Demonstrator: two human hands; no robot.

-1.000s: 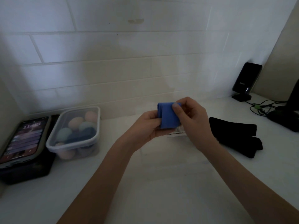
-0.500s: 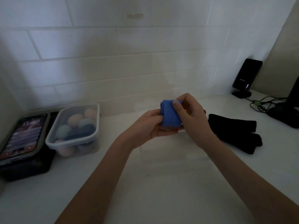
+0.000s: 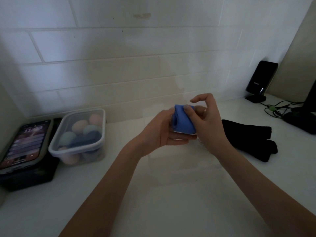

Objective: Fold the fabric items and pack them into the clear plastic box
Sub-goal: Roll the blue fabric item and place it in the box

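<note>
White tiles are backing a pale countertop [image 3: 171,211] where a person is rolling a blue fabric bundle [image 3: 183,119] in mid-air, the left hand [image 3: 161,134] cupping it and the right hand [image 3: 207,127] pinching its top edge. Well to the left, the clear plastic box [image 3: 78,134] is sitting nearly full of pastel bundles; black fabric [image 3: 248,135] is lying to the right. Loosening either grip risks the roll springing open.

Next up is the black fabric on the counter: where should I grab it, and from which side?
Judging by its pose, take the black fabric at its near-left end, coming from above with the right hand. It lies flat and elongated on the counter, running away to the right, so that end is nearest. The right end splits into separate parts, so gripping there may lift only one.
</note>
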